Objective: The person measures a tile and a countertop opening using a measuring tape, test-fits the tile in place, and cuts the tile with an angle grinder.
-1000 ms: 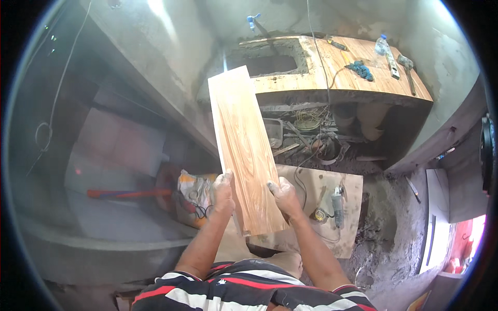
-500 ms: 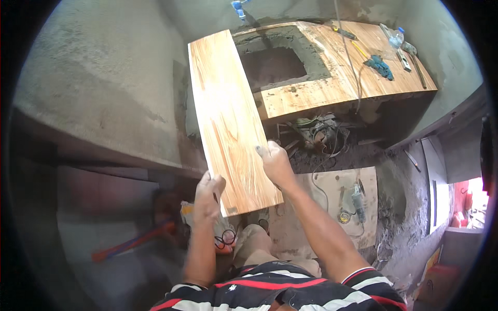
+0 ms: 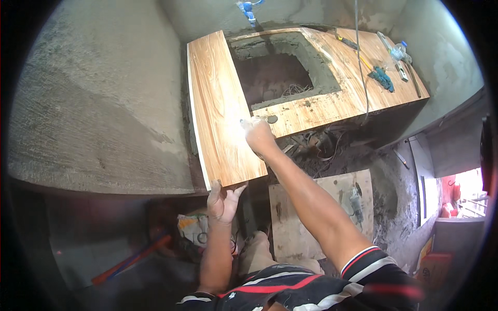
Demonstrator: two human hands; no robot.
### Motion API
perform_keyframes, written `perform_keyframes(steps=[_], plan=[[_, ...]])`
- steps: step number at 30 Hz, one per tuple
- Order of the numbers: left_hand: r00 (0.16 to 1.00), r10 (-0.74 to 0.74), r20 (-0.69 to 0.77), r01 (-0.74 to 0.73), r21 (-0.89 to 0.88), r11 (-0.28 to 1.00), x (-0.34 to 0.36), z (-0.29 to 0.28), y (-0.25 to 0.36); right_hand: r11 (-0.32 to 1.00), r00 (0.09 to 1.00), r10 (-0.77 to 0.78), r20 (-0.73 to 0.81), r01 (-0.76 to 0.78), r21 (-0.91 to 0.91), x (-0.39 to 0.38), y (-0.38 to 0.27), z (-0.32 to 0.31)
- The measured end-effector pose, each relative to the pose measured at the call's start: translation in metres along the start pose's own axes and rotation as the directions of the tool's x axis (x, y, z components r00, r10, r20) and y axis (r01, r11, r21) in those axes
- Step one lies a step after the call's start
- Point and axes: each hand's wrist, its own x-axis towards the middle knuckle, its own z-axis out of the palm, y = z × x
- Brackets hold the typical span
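Note:
A long wood-grain tile (image 3: pixel 220 98) lies lengthwise at the left end of the counter, beside the wall. My left hand (image 3: pixel 224 203) supports its near end from below, palm up, with the fingers partly hidden under the edge. Farther along, my right hand (image 3: pixel 259 136) is closed on the tile's right edge. To the right of it, a counter (image 3: pixel 353 98) faced with the same wood-grain tile surrounds a rectangular opening (image 3: pixel 272 78) rimmed with grey mortar.
Tools lie on the counter's right, with a teal cloth (image 3: pixel 383 79) and a plastic bottle (image 3: pixel 398 51). A cable (image 3: pixel 359 57) hangs across it. On the floor are a board (image 3: pixel 290 223), a power tool (image 3: pixel 356 199) and a sack (image 3: pixel 193 228). A blue pipe fitting (image 3: pixel 250 11) juts from the back wall.
The tile has moved away from me and lies lower beside the counter. My left hand has shifted from its left edge to under its near end; my right hand has slid farther along the right edge.

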Motion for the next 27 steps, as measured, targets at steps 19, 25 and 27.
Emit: perform_keyframes(steps=[19, 25, 27], plan=[[0.954, 0.262, -0.143, -0.207, 0.315, 0.926, 0.032, 0.008, 0.013, 0.971, 0.993, 0.083, 0.081, -0.063, -0.229, 0.026, -0.031, 0.015], [0.946, 0.276, -0.17, -0.22, 0.29, 0.932, 0.034, 0.009, 0.015, 0.894, 0.984, 0.063, 0.17, 0.02, -0.448, 0.033, -0.043, -0.003], [0.943, 0.263, -0.203, -0.194, 0.305, 0.932, 0.036, 0.006, 0.014, 0.821, 0.985, 0.051, 0.164, 0.053, -0.568, 0.042, -0.047, -0.016]])
